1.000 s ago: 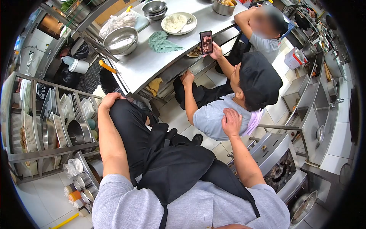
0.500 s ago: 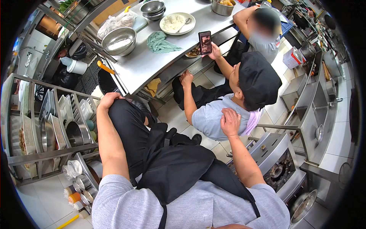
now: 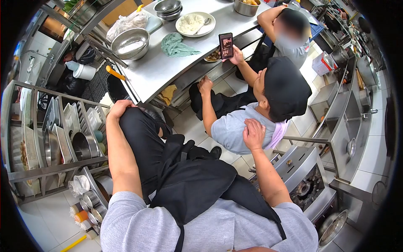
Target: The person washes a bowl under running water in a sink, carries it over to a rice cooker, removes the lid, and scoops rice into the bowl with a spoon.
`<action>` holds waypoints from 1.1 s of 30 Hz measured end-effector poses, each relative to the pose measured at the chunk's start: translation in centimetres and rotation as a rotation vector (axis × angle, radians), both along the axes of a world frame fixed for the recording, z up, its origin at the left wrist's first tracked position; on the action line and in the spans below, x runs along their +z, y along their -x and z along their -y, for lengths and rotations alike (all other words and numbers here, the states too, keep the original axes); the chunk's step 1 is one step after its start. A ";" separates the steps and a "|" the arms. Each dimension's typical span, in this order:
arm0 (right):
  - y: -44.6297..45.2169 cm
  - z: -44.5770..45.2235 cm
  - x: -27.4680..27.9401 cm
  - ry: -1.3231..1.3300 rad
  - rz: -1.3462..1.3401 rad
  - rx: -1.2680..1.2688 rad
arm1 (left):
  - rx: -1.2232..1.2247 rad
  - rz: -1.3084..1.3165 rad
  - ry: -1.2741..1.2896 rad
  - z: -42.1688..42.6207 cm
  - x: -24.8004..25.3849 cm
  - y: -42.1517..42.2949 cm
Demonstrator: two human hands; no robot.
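Note:
My left hand (image 3: 121,108) rests on my bent knee in black trousers (image 3: 138,130), its fingers laid over the cloth and holding nothing. Against the grey shirt (image 3: 231,130) of a co-worker, near the shoulder, lies my right hand (image 3: 254,133), fingers stretched out. That seated person wears a black cap (image 3: 287,88) and holds up a phone (image 3: 226,46) with a lit screen. A black apron (image 3: 195,185) covers my lap.
A steel table (image 3: 155,75) bears a plate of rice (image 3: 193,24), a green cloth (image 3: 176,44) and a colander (image 3: 131,44). Another person (image 3: 289,42) leans at its far end. A dish rack (image 3: 54,166) stands left, a stove (image 3: 300,168) right.

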State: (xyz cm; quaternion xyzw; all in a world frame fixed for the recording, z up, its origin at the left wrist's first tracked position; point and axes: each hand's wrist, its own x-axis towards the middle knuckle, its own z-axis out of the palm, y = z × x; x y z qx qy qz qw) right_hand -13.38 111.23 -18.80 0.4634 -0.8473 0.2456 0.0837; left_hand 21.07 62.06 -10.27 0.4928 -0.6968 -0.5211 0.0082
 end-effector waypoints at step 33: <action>-0.1 0.3 0.3 -0.014 0.009 -0.007 | -0.062 -0.002 0.081 0.0 0.2 -0.3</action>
